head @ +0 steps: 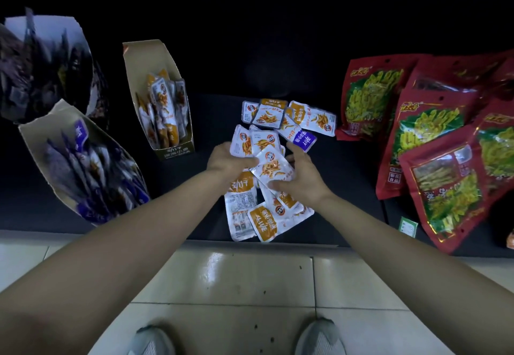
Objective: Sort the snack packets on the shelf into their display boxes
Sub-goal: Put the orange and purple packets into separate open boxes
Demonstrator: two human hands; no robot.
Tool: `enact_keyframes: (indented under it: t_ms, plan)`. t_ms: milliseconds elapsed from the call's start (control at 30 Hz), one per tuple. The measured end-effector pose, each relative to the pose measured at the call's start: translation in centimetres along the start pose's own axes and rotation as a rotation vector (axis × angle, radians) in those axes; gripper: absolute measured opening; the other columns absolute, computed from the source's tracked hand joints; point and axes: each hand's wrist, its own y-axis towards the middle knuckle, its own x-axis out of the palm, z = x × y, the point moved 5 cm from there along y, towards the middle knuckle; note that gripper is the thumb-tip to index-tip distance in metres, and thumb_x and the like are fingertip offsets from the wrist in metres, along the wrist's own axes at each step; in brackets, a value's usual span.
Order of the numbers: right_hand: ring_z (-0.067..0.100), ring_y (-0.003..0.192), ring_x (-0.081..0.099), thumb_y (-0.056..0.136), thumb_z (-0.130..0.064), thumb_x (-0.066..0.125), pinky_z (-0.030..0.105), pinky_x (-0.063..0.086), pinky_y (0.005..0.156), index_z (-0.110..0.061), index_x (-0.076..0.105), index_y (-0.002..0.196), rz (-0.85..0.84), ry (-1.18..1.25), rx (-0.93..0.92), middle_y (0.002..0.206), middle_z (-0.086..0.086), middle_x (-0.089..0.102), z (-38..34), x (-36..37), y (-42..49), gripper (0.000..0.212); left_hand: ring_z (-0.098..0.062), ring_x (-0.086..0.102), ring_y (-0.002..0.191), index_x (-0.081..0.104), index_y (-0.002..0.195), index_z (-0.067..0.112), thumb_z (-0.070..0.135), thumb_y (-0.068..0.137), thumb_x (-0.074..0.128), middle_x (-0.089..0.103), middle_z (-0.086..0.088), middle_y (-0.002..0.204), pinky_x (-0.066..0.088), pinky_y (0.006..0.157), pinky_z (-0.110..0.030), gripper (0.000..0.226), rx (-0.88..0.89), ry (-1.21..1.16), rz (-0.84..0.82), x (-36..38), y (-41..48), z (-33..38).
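Several small orange-and-white snack packets (289,116) lie in a loose pile on the dark shelf (347,187), one with a purple end (304,139) among them. My left hand (226,160) grips a small stack of orange packets (254,143) at the pile's middle. My right hand (301,175) pinches one orange packet (274,169) against that stack. More orange packets (250,210) lie under my wrists by the shelf's front edge. An orange display box (158,96) stands upright to the left, partly filled. A purple display box (83,160) leans at the far left.
Large red snack bags (434,132) overlap on the right of the shelf. Another box of dark packets (41,68) stands at the back left. A small green tag (408,226) sits on the shelf edge. Pale floor tiles (250,285) and my shoes are below.
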Motion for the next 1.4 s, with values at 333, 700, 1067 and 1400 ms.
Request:
enact_keyframes:
  t_ms: [333,700,1067,1400]
  plan:
    - [0.015,0.092,0.068,0.082,-0.017,0.078,0.023,0.055,0.07,-0.011,0.063,0.107,0.012,0.285,0.063,0.099,0.0,0.07,-1.2,1.0,1.0,0.03,-0.02,0.058,0.08,0.059,0.084,0.012,0.012,0.093,0.066,0.062,-0.006,0.086,0.05,0.068,-0.029,0.011,0.094,-0.049,0.139,-3.4,-1.0,0.2]
    - [0.015,0.114,0.062,0.09,-0.031,0.068,0.046,0.049,0.102,-0.023,0.05,0.129,-0.004,0.35,-0.098,0.124,-0.005,0.064,-4.7,1.0,2.1,0.043,-0.015,0.059,0.109,0.052,0.135,0.015,0.009,0.101,0.051,0.061,0.003,0.118,0.049,0.094,-0.031,0.035,0.428,0.022,0.234,-6.0,-3.2,3.0]
    - [0.017,0.094,0.071,0.093,-0.024,0.065,0.036,0.059,0.078,-0.008,0.049,0.128,0.216,0.72,0.048,0.112,0.006,0.07,-5.0,-1.1,3.5,0.042,-0.019,0.062,0.095,0.053,0.131,0.012,0.01,0.1,0.049,0.062,-0.001,0.109,0.053,0.085,-0.038,0.031,0.445,0.062,0.28,-7.3,-3.7,3.9]
    - [0.016,0.098,0.067,0.096,-0.033,0.059,0.034,0.058,0.077,-0.016,0.021,0.147,-0.045,0.552,0.129,0.12,0.004,0.063,-7.2,4.4,3.8,0.066,-0.013,0.062,0.082,0.052,0.111,0.011,0.034,0.099,0.055,0.062,0.003,0.09,0.046,0.065,-0.021,0.026,0.268,-0.051,0.13,-4.8,-4.3,3.5]
